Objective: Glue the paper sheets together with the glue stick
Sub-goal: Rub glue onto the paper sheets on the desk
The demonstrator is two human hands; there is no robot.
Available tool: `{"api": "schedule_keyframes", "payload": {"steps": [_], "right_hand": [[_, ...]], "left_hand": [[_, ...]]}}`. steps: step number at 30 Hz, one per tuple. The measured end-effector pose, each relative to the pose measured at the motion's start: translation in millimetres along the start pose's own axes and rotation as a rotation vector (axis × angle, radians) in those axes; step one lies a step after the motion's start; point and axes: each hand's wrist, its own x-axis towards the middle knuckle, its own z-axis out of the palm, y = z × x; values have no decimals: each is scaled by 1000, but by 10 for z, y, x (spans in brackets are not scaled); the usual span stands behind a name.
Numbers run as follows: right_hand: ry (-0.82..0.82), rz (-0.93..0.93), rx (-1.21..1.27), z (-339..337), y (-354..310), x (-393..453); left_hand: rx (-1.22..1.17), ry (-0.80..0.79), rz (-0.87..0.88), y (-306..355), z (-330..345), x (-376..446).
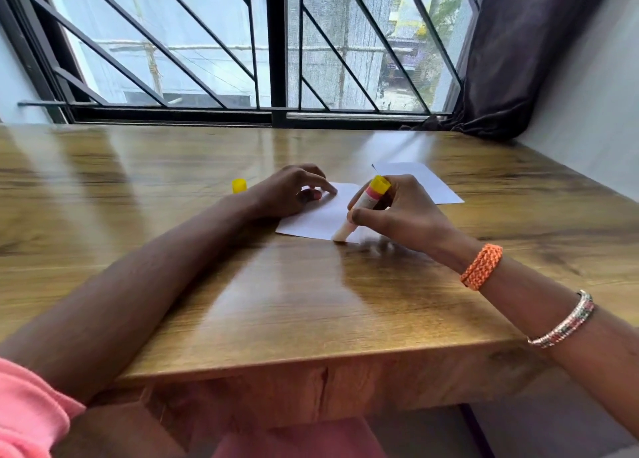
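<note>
The glue stick point(363, 208) leans across the near white sheet point(321, 215), its long axis running from the yellow base, up and away toward the window, down to the pale tip, which touches the paper right at its near right corner. The right hand point(394, 212) is wrapped round the barrel, thumb along the near side. The left hand point(294, 191) pins the sheet's far left part with curved fingertips pressed flat on it; it grasps nothing.

The second sheet point(425, 181) lies just beyond the right hand, farther back and to the right, its near edge hidden behind the knuckles, so I cannot tell whether the two papers touch. The right hand is plainly the nearer one to fetch it, I'd judge, once the glue is spread.

Both papers are thin, matte and rectangular, lying flat on the glossy wood-grain tabletop point(311, 302), which mirrors the window bars. The smooth yellow plastic cap point(239, 185) stands upright left of the left wrist, well apart from the stick.
</note>
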Motion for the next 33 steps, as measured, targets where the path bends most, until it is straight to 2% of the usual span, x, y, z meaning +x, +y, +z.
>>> {"api": "schedule_keyframes", "payload": {"steps": [11,16,20,23,26,29,33], "right_hand": [[9,58,57,-156,76,-72],[-39,67,56,-247,45,-94],[68,100,169,-273,12,-2],[210,167,305,-265,-9,160],[168,215,446,-251,-2,398],[144,269,557,-177,59,699],[174,308,634,16,153,1060]], "left_hand": [[20,6,-10,-13,3,7],[18,14,1,-8,3,6],[14,31,2,7,-18,0],[6,18,-52,21,-71,3],[30,97,-110,10,-163,23],[40,220,-258,-29,-287,20],[134,216,-405,-90,-307,-28]]}}
